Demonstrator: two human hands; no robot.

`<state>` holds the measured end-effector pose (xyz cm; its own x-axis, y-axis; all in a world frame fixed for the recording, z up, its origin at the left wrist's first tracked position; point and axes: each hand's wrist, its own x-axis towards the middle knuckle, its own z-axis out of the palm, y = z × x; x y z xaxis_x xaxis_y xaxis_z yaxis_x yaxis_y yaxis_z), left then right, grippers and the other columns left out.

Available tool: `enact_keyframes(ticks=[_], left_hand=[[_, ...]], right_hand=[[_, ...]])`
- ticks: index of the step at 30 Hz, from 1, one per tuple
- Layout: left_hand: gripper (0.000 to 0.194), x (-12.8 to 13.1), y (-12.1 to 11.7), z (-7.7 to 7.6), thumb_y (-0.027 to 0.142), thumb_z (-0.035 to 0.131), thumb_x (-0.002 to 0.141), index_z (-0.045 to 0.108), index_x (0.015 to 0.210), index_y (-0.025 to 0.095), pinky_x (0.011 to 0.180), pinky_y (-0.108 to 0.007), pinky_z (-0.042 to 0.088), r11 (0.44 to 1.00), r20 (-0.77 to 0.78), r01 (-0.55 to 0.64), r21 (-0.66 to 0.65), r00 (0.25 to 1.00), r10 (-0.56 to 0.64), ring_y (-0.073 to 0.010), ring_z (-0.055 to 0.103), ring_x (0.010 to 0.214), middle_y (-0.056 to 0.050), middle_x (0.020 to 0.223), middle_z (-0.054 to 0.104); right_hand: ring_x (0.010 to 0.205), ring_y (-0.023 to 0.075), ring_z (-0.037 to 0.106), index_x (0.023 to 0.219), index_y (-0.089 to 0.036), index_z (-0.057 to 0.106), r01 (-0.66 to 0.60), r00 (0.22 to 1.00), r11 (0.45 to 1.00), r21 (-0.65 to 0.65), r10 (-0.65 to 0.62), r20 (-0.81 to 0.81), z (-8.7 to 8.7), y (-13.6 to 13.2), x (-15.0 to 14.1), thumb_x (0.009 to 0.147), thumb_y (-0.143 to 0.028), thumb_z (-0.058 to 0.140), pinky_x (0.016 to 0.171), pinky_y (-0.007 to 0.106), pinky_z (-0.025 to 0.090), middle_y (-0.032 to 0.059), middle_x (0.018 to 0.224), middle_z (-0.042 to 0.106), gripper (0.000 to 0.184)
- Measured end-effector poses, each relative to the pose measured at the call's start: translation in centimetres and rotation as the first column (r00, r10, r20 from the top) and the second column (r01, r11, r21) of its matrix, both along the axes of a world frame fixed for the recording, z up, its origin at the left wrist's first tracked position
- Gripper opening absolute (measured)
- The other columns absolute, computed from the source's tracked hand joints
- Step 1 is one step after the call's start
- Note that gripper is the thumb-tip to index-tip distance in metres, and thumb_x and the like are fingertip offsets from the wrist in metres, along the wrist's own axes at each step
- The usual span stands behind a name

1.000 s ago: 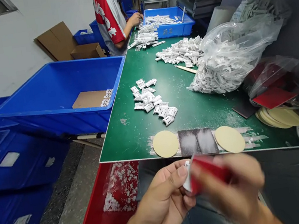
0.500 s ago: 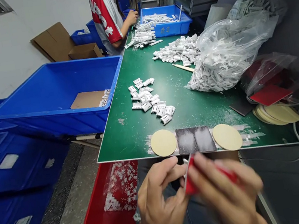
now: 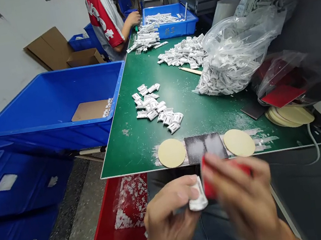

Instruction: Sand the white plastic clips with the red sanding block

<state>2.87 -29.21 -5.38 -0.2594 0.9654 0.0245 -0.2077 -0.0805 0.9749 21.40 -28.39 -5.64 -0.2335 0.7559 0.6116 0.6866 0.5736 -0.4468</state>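
Note:
My left hand (image 3: 171, 211) pinches a small white plastic part (image 3: 198, 199) between thumb and fingers, just off the table's front edge. Close on its right, my right hand (image 3: 246, 199) is wrapped round a red sheet (image 3: 208, 183), which looks like sandpaper; motion blurs these fingers. Whether the red sheet touches the part I cannot tell. Beyond the hands, two pale yellow discs (image 3: 172, 153) and dark square pads (image 3: 196, 149) dusted with white powder lie along the edge. A loose group of similar white parts (image 3: 154, 107) sits further back on the green table (image 3: 128, 149).
A clear bag of white parts (image 3: 231, 64) stands at the right, near a stack of yellow discs (image 3: 294, 116). Left of the table is a big blue bin (image 3: 51, 86); below is a red tray (image 3: 105, 234). A co-worker (image 3: 108, 22) works beside a blue crate (image 3: 173, 28).
The white part has turned in my left hand and now shows more fully. My right hand with the red sheet has shifted slightly up and left. The camera view has shifted a little.

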Motion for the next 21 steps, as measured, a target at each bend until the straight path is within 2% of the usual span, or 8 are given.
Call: enact_keyframes(ticks=[2,7,9,12,14,17,19,21], left_hand=[[0.047,0.1,0.0,-0.2,0.004,0.098,0.07,0.062,0.084,0.03,0.1,-0.045,0.061,1.0,0.038,-0.02,-0.005,0.999,0.02,-0.0234,0.081,0.089,0.006,0.077,0.08],[0.056,-0.2,0.3,-1.3,-0.004,0.098,0.066,0.059,0.086,0.031,0.091,-0.04,0.066,0.977,-0.033,-0.029,0.212,0.999,0.037,-0.0189,0.081,0.077,0.01,0.078,0.081],[0.056,-0.8,1.0,-2.0,-0.009,0.092,0.068,0.062,0.093,0.03,0.091,-0.041,0.069,0.899,-0.185,0.002,0.438,0.979,0.088,-0.0167,0.081,0.07,0.011,0.081,0.084],[0.052,-1.2,1.8,-2.7,-0.009,0.086,0.071,0.065,0.103,0.026,0.085,-0.038,0.072,0.75,-0.335,0.131,0.648,0.934,0.126,-0.0141,0.08,0.065,0.008,0.09,0.086],[0.049,-1.0,1.9,-2.5,-0.005,0.086,0.076,0.065,0.108,0.026,0.083,-0.037,0.073,0.743,-0.268,0.053,0.667,0.948,0.173,-0.0132,0.08,0.066,0.008,0.093,0.086],[0.043,-0.5,1.6,-1.3,0.003,0.088,0.083,0.068,0.111,0.028,0.083,-0.031,0.072,0.902,-0.06,-0.091,0.422,0.99,0.127,-0.0141,0.084,0.078,0.008,0.091,0.083],[0.029,-0.5,1.6,-0.2,0.014,0.09,0.087,0.07,0.105,0.025,0.078,-0.023,0.069,0.995,0.16,-0.005,0.102,0.987,-0.011,-0.0149,0.085,0.084,0.006,0.088,0.081],[0.024,-0.7,1.8,0.7,0.025,0.093,0.085,0.071,0.094,0.021,0.074,-0.018,0.065,0.976,0.42,0.166,-0.137,0.903,-0.095,-0.013,0.083,0.08,0.003,0.085,0.079]], right_hand=[[0.127,0.0289,0.06,0.16,-0.03,0.059,0.115,0.991,0.992,-0.055,-0.118,-0.056,0.1,0.3,-0.1,0.106,-0.003,0.055,0.109,0.045,0.04,0.0092,0.157,0.068,0.061],[0.126,0.0309,0.058,0.158,-0.027,0.06,-0.002,1.0,1.0,-0.029,0.002,0.029,-0.2,0.0,-1.0,0.107,-0.007,0.052,0.107,0.048,0.043,0.0111,0.161,0.065,0.054],[0.126,0.0318,0.059,0.156,-0.025,0.062,0.169,0.986,0.982,-0.082,-0.169,-0.002,-0.5,-0.5,-1.5,0.108,-0.006,0.052,0.105,0.048,0.044,0.0125,0.157,0.067,0.052],[0.127,0.0347,0.059,0.166,-0.028,0.054,0.084,0.995,0.994,0.07,-0.079,-0.063,-1.0,-1.0,-2.0,0.109,-0.01,0.053,0.104,0.049,0.047,0.0109,0.162,0.062,0.06],[0.124,0.0336,0.058,0.164,-0.029,0.056,0.077,0.996,0.995,0.057,-0.075,-0.036,-1.2,-0.7,-1.9,0.109,-0.009,0.054,0.105,0.048,0.046,0.0107,0.16,0.064,0.059],[0.133,0.034,0.057,0.165,-0.025,0.055,0.256,0.964,0.963,-0.08,-0.26,-0.051,-1.4,-0.2,-1.1,0.108,-0.006,0.053,0.11,0.051,0.042,0.0149,0.161,0.062,0.06],[0.143,0.0364,0.053,0.171,-0.026,0.046,0.214,0.971,0.977,-0.014,-0.215,-0.102,-1.5,-0.4,-0.7,0.109,-0.008,0.05,0.112,0.054,0.042,0.0128,0.173,0.05,0.065],[0.147,0.0367,0.048,0.175,-0.031,0.036,0.129,0.988,0.987,0.097,-0.119,-0.101,-1.8,-1.2,-1.0,0.108,-0.01,0.047,0.109,0.053,0.046,0.0053,0.183,0.033,0.07]])
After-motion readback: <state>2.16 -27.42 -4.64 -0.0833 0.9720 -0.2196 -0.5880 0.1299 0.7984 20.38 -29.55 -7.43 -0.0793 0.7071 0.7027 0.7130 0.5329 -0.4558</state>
